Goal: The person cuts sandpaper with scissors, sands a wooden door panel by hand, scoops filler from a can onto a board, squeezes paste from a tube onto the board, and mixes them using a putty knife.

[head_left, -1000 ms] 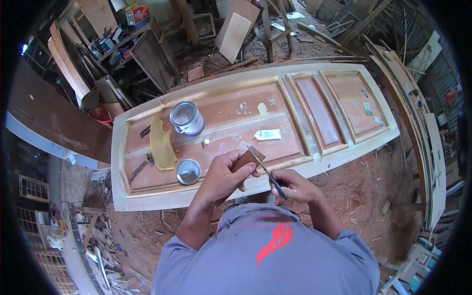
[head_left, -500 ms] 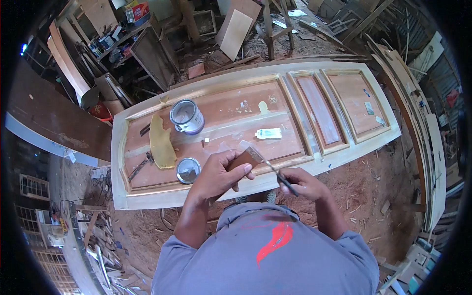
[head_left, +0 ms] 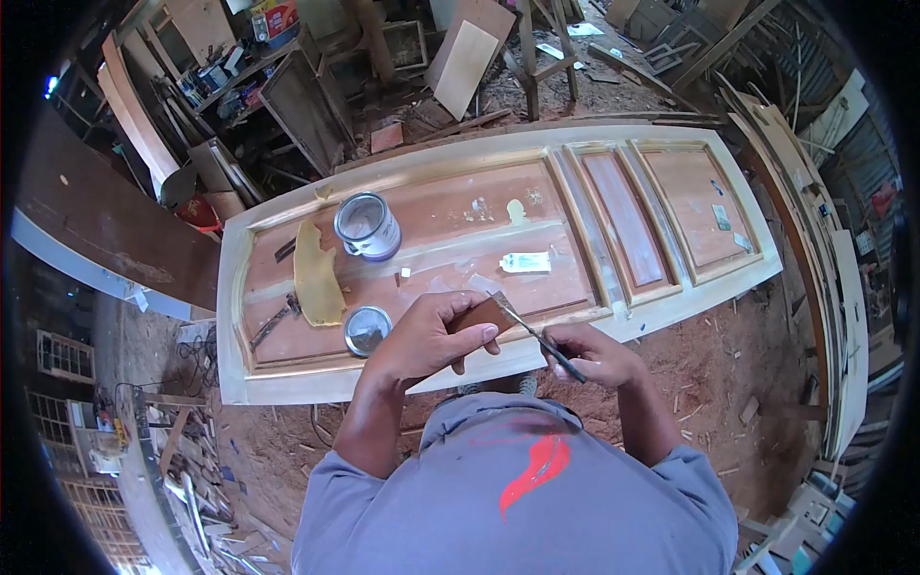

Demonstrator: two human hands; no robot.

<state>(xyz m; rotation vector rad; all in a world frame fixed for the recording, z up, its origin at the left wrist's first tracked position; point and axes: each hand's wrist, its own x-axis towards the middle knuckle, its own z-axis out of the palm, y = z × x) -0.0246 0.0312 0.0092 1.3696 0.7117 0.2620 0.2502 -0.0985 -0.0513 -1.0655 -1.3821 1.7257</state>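
Observation:
My left hand (head_left: 426, 335) is closed around a small flat brown piece (head_left: 474, 318), thumb along its near side. My right hand (head_left: 599, 357) grips a thin-bladed tool with a dark handle (head_left: 563, 364); its blade lies against the right edge of the brown piece. Whether the tool is a knife or a scraper I cannot make out. Both hands are over the near edge of a panelled wooden door (head_left: 287, 389) lying flat. On the door, left of my hands, are an open tin (head_left: 383, 233), its round lid (head_left: 368, 332) and a torn yellowish sheet (head_left: 317, 278).
A white tube (head_left: 525, 262) lies on the door beyond my hands, near a small white cube (head_left: 405, 273). Dark strips (head_left: 271, 326) lie at its left. Long boards (head_left: 800, 220) lean on the right. Scrap wood (head_left: 192, 479) covers the floor at left.
The tool's blade has shifted slightly up and left along the edge of the brown piece. Both hands keep their grips, and the things on the door stay in place.

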